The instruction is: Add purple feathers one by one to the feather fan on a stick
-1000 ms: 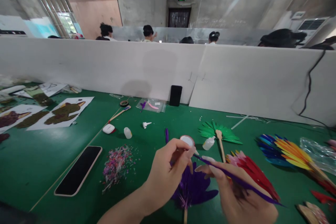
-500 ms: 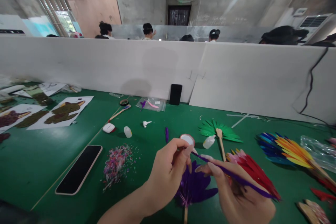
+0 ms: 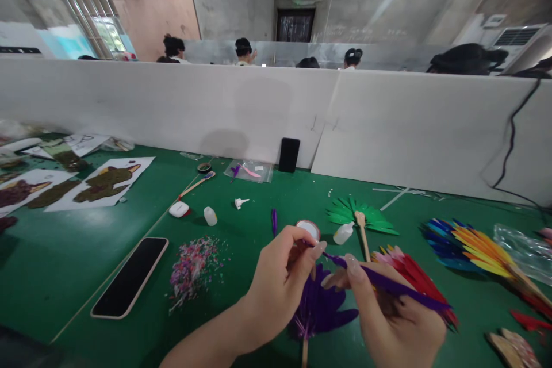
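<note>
My right hand [image 3: 388, 316] is closed on a long purple feather [image 3: 401, 288], which points up-left toward my left hand. My left hand [image 3: 280, 282] pinches the feather's tip between thumb and fingers. Beneath both hands a purple feather fan [image 3: 317, 310] with a wooden handle lies on the green table [image 3: 64, 276]. A small round white lid [image 3: 307, 229] and a little white glue bottle [image 3: 343, 234] sit just beyond my fingers.
A red feather fan [image 3: 418, 279], a green fan [image 3: 357, 215] and a blue-yellow fan [image 3: 470, 247] lie to the right. A phone [image 3: 129, 277] and a pile of coloured scraps [image 3: 192, 267] lie to the left. A white partition [image 3: 259, 109] runs behind; people sit beyond it.
My right hand has tilted the purple feather a little flatter and shifted slightly upward. My left hand keeps its pinch at the tip.
</note>
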Tool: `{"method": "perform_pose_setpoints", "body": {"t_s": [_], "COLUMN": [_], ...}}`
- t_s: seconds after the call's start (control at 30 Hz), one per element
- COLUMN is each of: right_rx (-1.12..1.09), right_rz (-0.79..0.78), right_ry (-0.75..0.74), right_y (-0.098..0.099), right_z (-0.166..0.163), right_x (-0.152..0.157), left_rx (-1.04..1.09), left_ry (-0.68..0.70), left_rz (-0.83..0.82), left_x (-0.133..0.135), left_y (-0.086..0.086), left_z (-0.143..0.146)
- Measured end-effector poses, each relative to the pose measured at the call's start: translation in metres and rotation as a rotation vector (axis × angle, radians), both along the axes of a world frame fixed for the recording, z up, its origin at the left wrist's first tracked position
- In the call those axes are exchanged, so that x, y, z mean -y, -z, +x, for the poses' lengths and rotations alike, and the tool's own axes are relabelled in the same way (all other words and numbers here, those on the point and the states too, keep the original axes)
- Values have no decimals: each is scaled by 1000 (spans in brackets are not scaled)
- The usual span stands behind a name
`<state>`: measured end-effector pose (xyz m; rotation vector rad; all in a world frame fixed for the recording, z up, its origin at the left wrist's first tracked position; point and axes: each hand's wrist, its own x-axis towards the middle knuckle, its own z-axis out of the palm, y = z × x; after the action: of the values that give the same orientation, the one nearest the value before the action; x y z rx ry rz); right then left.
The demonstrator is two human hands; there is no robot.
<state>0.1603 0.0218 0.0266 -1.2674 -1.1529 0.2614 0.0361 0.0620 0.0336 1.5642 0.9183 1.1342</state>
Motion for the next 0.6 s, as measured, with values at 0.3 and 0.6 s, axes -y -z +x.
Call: {"method": "perform_pose_setpoints", "body": {"t_s": [0.3, 0.6], "right_rx": [-199, -178], "right_rz": [-211, -146], "right_ry": [-39, -109], "right_y": [-14, -1], "right_z": [-9, 4], "right_x": [1, -5], "left_rx": [-69, -67], "left_ry": [-11, -4], "left_rz": [44, 87], "left_x": [0, 0], "left_y": [9, 4], "left_z": [-3, 0]}}
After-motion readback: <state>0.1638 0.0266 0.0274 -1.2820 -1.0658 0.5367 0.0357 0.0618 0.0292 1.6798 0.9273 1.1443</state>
